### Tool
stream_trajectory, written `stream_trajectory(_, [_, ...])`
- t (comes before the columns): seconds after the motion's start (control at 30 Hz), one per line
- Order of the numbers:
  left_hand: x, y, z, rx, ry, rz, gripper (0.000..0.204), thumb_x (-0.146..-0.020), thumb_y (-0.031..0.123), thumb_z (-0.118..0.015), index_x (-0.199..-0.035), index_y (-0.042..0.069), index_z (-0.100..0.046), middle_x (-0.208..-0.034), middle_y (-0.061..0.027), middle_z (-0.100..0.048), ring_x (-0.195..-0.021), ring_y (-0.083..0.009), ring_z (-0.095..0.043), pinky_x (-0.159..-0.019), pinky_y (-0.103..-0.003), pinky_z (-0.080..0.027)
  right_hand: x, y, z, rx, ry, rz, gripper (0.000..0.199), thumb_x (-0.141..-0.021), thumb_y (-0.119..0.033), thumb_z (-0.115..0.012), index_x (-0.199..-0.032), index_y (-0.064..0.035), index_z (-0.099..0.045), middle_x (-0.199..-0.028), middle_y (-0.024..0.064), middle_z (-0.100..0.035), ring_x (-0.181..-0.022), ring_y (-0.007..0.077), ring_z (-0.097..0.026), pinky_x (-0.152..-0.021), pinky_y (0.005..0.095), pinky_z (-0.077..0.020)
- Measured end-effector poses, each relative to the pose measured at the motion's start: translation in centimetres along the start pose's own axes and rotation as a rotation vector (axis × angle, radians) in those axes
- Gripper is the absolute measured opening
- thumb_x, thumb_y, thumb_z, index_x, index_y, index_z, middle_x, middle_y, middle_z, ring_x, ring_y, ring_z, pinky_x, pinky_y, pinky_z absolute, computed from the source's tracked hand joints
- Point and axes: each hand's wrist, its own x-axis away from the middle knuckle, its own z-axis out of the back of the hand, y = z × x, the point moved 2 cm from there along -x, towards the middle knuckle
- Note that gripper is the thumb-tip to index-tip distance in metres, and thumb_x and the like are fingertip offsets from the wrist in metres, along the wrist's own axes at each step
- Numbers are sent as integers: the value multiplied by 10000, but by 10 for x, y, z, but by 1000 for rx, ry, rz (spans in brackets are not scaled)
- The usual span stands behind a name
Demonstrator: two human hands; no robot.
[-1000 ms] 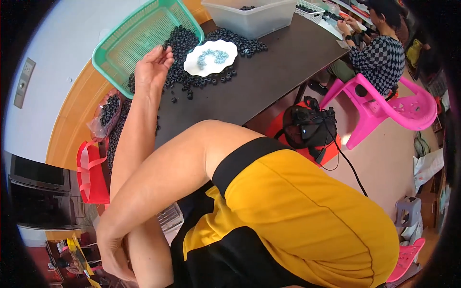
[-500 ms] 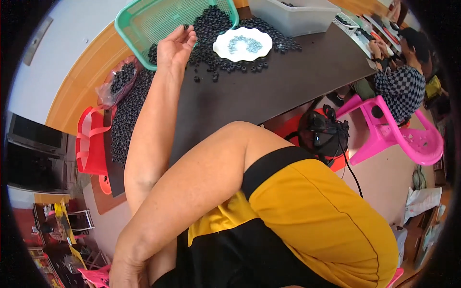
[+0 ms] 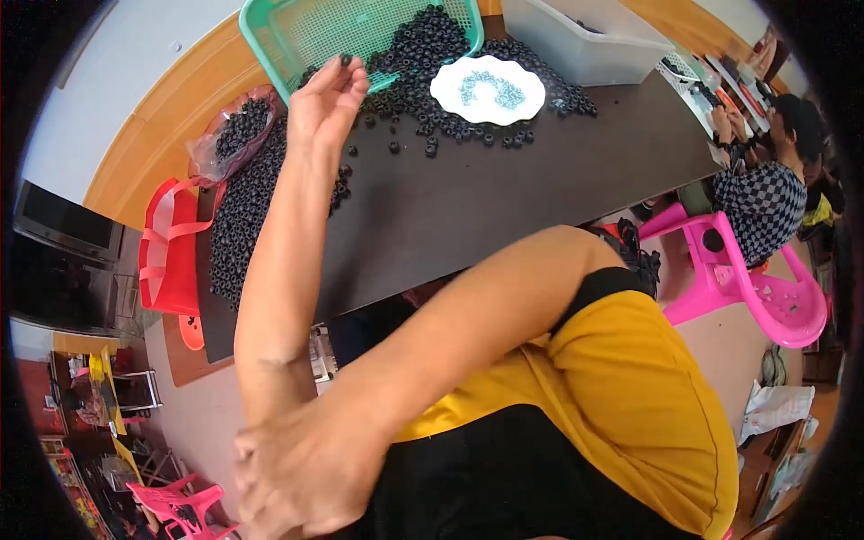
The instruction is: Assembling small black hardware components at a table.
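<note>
At the upper left, my left hand (image 3: 326, 101) is raised over the table with thumb and fingertips pinched on a small black ring-shaped part (image 3: 346, 60). My right arm crosses over in front of my body. Near the left elbow, my right hand (image 3: 301, 472) lies curled against my left arm (image 3: 286, 279), slightly blurred, its fingertips out of sight. Close to the left hand stands a green mesh basket (image 3: 270, 56), with many black ring-shaped parts (image 3: 432, 40) in and around it. On them rests a white scalloped plate (image 3: 490, 113) with small clear bluish pieces.
A translucent plastic bin (image 3: 594, 58) stands at the back of the dark table (image 3: 468, 202). To the left are a pink-tinted plastic bag (image 3: 241, 135) of black parts and a red bag (image 3: 169, 256). A person (image 3: 765, 193) sits at the right near a pink chair (image 3: 783, 310).
My right hand has moved up and to the right along my left arm, its elbow swinging right. The left hand still pinches the black part. The view has shifted slightly.
</note>
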Motion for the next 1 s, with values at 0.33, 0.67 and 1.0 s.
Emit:
stream_trajectory(0.33, [74,-2,50,-54,37,147,164,-940,91,-613,-1048,-32,-598,-981,-210,-643,-847,-284,-615,-717,-349,-513,226,-56,297,1445,100,-1214,94,-759,-171,-703,-847,-135,-697,-824,35,-671,-824,281,-638,-706,410,-493])
stream_trajectory(0.67, [91,-23,64,-43,-12,144,151,-945,73,-600,-1061,-21,-625,-964,-159,-676,-839,-231,-637,-696,-319,-513,253,-16,318,1595,-349,-1241,134,-743,-267,-745,-863,-209,-741,-907,-1,-554,-982,224,-528,-814,404,-357])
stream_trajectory(1.0, [97,-30,60,-7,26,231,144,-933,62,-609,-1053,-17,-624,-953,-167,-679,-805,-228,-644,-673,-321,-513,268,-4,314,1600,-450,-1164,123,-757,-246,-732,-832,-160,-685,-893,9,-539,-952,226,-522,-780,391,-364])
